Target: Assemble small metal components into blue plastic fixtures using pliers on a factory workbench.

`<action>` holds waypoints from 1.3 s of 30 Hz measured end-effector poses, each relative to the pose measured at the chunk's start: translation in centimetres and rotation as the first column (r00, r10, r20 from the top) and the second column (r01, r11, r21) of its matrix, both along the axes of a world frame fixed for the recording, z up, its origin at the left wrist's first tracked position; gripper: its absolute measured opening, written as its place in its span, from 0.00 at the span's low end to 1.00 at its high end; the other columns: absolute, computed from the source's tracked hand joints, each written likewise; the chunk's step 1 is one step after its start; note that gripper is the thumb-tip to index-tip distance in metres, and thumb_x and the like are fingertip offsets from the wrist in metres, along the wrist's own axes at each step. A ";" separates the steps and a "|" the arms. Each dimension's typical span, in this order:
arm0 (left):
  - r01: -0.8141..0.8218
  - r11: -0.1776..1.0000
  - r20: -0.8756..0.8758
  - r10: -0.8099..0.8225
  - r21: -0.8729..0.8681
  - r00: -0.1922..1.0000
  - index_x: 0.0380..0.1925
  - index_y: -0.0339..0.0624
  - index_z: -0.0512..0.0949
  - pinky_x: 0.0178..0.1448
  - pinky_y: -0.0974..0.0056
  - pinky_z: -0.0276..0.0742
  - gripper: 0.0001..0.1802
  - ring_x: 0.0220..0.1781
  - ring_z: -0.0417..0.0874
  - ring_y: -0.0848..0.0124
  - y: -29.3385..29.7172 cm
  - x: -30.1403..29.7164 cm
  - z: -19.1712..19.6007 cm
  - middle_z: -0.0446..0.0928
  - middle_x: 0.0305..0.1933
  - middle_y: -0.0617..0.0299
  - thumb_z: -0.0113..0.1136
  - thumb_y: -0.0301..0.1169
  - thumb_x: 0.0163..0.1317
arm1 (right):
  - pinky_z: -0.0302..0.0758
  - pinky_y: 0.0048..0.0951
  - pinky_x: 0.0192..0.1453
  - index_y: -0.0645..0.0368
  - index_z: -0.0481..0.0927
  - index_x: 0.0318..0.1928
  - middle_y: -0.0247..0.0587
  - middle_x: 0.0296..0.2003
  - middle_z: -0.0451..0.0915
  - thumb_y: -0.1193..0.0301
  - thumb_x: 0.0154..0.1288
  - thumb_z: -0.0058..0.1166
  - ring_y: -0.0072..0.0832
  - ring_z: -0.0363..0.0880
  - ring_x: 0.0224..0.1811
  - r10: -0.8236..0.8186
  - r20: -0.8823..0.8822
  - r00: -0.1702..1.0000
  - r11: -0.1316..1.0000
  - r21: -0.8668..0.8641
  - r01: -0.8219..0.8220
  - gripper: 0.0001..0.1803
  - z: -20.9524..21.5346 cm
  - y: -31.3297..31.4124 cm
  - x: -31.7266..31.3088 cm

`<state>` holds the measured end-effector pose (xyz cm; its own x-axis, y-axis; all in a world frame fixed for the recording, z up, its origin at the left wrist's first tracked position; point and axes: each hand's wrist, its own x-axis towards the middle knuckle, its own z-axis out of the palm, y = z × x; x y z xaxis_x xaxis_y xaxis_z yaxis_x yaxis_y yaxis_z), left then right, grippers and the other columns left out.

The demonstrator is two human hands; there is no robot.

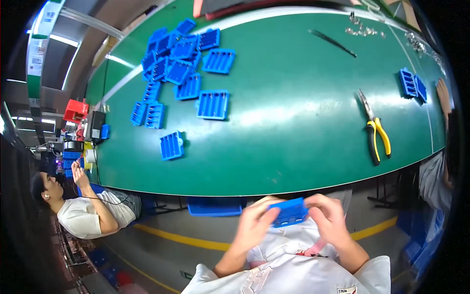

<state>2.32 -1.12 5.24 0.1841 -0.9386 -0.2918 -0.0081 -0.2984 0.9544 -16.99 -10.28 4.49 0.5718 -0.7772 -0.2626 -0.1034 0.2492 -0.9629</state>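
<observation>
A blue plastic battery holder (289, 213) with slots is held up in front of my body, just off the near edge of the table. My left hand (257, 220) grips its left end, thumb across the face. My right hand (327, 215) pinches the right end between thumb and fingers. On the green table (293, 127), several more blue battery holders (213, 105) lie heaped and scattered at the left. The nearest loose one (172, 145) lies by itself.
Yellow-and-black long-nose pliers (376, 132) lie at the right, with two blue holders (408, 83) beyond. Dark thin strips (333, 42) and small metal parts (362, 30) are at the back. A seated co-worker (93, 210) works at the left; another person's arm (444, 100) shows far right.
</observation>
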 end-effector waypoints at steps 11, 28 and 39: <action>-0.784 0.497 -0.120 0.811 -0.372 0.572 0.57 0.31 0.67 0.47 0.57 0.82 0.20 0.43 0.81 0.63 4.7 28.1 -1.0 0.75 0.48 0.51 0.53 0.27 0.68 | 0.67 0.44 0.61 0.63 0.75 0.40 0.54 0.54 0.72 0.67 0.46 0.71 0.50 0.69 0.58 -0.640 -0.306 0.705 0.442 -0.897 0.012 0.23 1.2 -10.1 -5.3; -0.017 0.900 0.424 0.222 -0.436 0.878 0.48 0.31 0.77 0.40 0.72 0.75 0.13 0.38 0.82 0.73 -9.0 4.2 9.4 0.81 0.39 0.57 0.54 0.20 0.62 | 0.66 0.40 0.57 0.60 0.76 0.38 0.43 0.43 0.73 0.63 0.56 0.62 0.38 0.71 0.51 -0.731 -0.247 0.636 0.352 -0.935 0.042 0.15 0.3 -11.3 -5.4; 0.750 0.541 0.836 -0.145 -0.381 0.529 0.50 0.35 0.76 0.60 0.53 0.73 0.22 0.56 0.76 0.54 -32.2 -17.2 3.9 0.76 0.54 0.48 0.66 0.28 0.54 | 0.69 0.40 0.54 0.60 0.79 0.37 0.43 0.41 0.77 0.64 0.49 0.63 0.40 0.72 0.50 -0.759 -0.224 0.611 0.369 -0.921 0.122 0.16 -0.3 -11.9 -6.6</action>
<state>-14.92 -33.34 9.18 -0.4907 -0.7762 0.3959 -0.6070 0.6305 0.4838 -23.63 -22.15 4.19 0.0494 -0.8619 0.5046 -0.7860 -0.3453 -0.5128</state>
